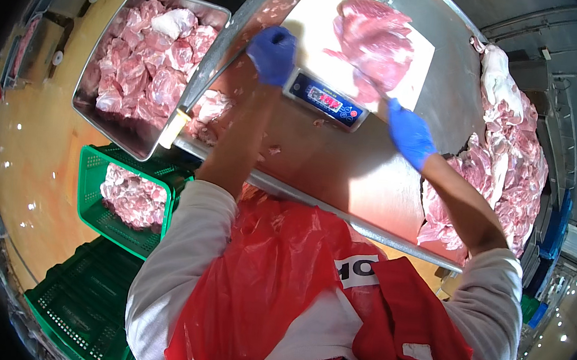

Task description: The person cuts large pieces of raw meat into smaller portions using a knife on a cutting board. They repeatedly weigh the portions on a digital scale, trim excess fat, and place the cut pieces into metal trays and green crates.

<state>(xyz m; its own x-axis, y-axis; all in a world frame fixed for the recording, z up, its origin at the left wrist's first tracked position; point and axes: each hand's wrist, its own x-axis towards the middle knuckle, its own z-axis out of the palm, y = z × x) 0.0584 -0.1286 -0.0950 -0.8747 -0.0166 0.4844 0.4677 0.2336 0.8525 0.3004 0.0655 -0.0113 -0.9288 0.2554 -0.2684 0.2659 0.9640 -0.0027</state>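
A large pink cut of meat [375, 39] lies on a white cutting board [311, 15]. My right hand [411, 135], in a blue glove, is closed on a knife [375, 86] whose thin blade reaches to the near part of the meat. Left of the board, my left hand [271, 55], also blue-gloved, is curled into a fist; whatever it may hold is hidden. Between my hands stands a weighing scale [327, 100] with a blue panel and a lit red display. A thin dark rod with a pale handle [174, 129] lies along the table's left edge, its far end near my left hand.
Left of the metal table [378, 182] stands a steel tub [224, 18] of meat chunks. Below it are a green crate [87, 181] with trimmings and another dark green crate [82, 306]. Small scraps [212, 107] lie at the left edge; a big meat pile [512, 167] covers the right side.
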